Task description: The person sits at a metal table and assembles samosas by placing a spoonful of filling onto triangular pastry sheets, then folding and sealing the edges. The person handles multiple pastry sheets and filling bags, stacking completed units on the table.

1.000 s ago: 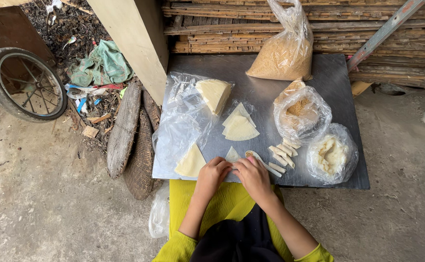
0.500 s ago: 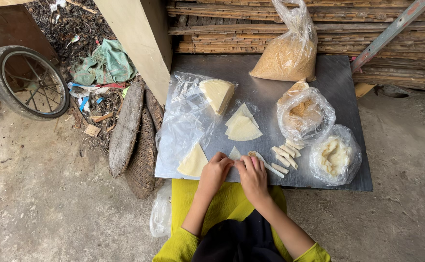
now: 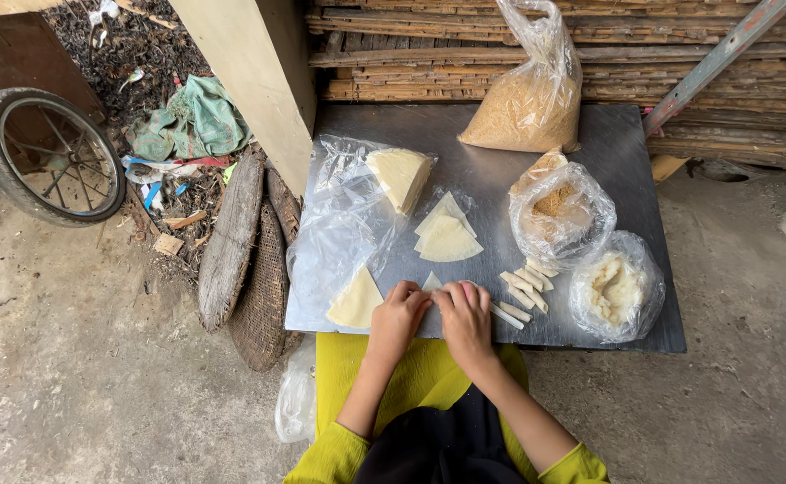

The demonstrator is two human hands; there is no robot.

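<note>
Under both hands' fingers [image 3: 451, 296], pale wrapper [image 3: 431, 282]

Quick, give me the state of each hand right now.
Left hand: fingers curled down on a pale wrapper piece; grip cannot be told.
Right hand: fingers curled on the same piece; grip cannot be told.

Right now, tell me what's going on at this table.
A person in yellow sleeves works at the near edge of a grey metal table. The left hand and right hand meet over a pale triangular wrapper, fingers curled on it. Finished rolls lie beside the right hand, more wrappers and bagged fillings beyond.
</note>
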